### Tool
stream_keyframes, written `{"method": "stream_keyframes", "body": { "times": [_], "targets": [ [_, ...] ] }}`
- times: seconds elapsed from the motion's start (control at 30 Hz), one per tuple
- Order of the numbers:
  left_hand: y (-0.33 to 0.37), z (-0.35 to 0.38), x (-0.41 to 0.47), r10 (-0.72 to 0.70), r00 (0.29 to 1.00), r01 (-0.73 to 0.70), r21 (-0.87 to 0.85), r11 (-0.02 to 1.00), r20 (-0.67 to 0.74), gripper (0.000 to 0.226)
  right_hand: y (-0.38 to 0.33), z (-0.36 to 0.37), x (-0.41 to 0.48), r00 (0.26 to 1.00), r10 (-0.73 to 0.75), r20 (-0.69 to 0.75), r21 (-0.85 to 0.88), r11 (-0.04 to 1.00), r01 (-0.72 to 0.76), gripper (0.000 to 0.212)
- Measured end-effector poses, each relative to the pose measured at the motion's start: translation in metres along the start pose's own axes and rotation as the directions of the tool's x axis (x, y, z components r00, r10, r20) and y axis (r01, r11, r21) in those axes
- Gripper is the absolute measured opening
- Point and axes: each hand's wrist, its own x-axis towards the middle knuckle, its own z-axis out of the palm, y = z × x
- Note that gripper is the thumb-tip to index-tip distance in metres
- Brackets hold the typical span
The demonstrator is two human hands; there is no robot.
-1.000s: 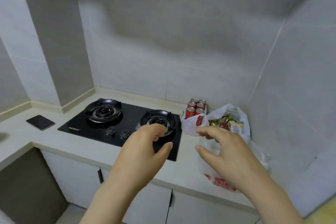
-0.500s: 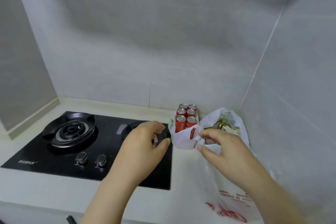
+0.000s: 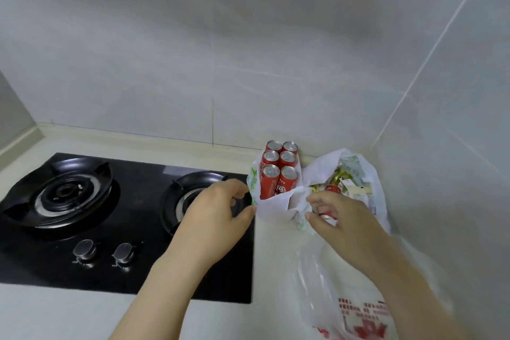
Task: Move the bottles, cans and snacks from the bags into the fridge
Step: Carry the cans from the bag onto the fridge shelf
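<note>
- While the left hand (image 3: 215, 221) hangs over the right burner (image 3: 190, 188) of the hob (image 3: 138, 276), its fingers (image 3: 237, 188) are curled and the thumb tip touches the rim of the can bag (image 3: 271, 210). Whether it pinches the plastic I cannot tell.
- Right hand (image 3: 347, 226): fingers (image 3: 317, 197) curled, forefinger and thumb pinching bunched plastic (image 3: 299, 204) where two white bags meet. Which bag's rim: cannot tell.
- Six red cans (image 3: 278, 174) stand upright, two by three, in the can bag near the back wall (image 3: 193, 63).
- Snack bag (image 3: 369, 182) just beside it on the right: gold wrappers, a carton.
- Clear bag (image 3: 356, 309), red print, lies nearest, under the right forearm.
- Pale bench (image 3: 271, 270); black hob, two knobs (image 3: 84, 250); grey tiled walls meeting in a corner.
</note>
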Motion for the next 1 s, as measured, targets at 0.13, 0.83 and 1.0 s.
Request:
{"method": "stream_keyframes", "body": {
  "times": [0.13, 0.83, 1.0],
  "targets": [
    [0.005, 0.012, 0.025, -0.041, 0.999, 0.041, 0.004, 0.999, -0.030, 0.029, 0.020, -0.004, 0.036, 0.999, -0.013, 0.030, 0.012, 1.000, 0.013, 0.024],
    [-0.039, 0.113, 0.170, -0.155, 0.988, 0.153, 0.075, 0.985, 0.023, 0.036, 0.106, 0.038, 0.186, 0.985, 0.068, 0.158, -0.015, 0.998, -0.067, 0.050],
    [-0.066, 0.135, 0.197, -0.181, 0.976, 0.176, 0.051, 0.983, 0.121, 0.047, 0.119, 0.063, 0.205, 0.975, 0.095, 0.199, -0.020, 0.995, -0.093, 0.053]
  ]
}}
